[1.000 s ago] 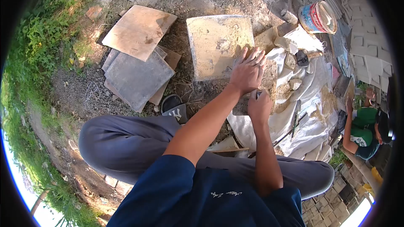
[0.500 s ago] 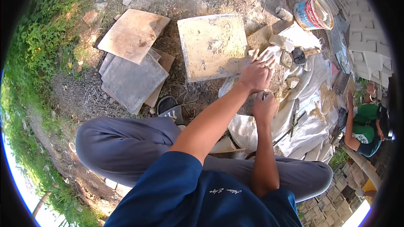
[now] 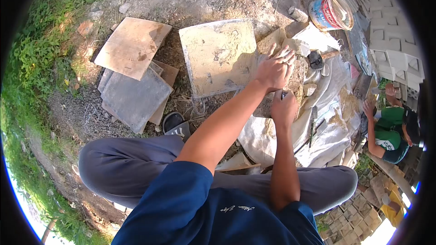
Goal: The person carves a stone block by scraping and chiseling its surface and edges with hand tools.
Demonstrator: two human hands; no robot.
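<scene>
My left hand (image 3: pixel 274 69) lies palm down, fingers stretched out, over a rough tan slab (image 3: pixel 297 79) in front of me. Just nearer to me, my right hand (image 3: pixel 284 109) is closed in a fist at the slab's edge. A small dark end shows at the top of that fist; the rest of the held thing is hidden. Left of the hands lies a square, dusty board (image 3: pixel 218 54) with crumbs on it. A hammer (image 3: pixel 316 60) with a dark head and wooden handle rests beyond the hands on the right, beside broken stone pieces (image 3: pixel 309 89).
A paint bucket (image 3: pixel 330 12) stands at the back right. Square tiles (image 3: pixel 135 93) are stacked on the left near my sandal (image 3: pixel 175 124). White sheeting (image 3: pixel 313 140) covers ground on the right. A co-worker in green (image 3: pixel 390 122) sits at far right by stacked blocks (image 3: pixel 393 36).
The view has shifted slightly, so the board, tiles and bucket appear further left. My left hand stays over the slab and my right fist stays beside it.
</scene>
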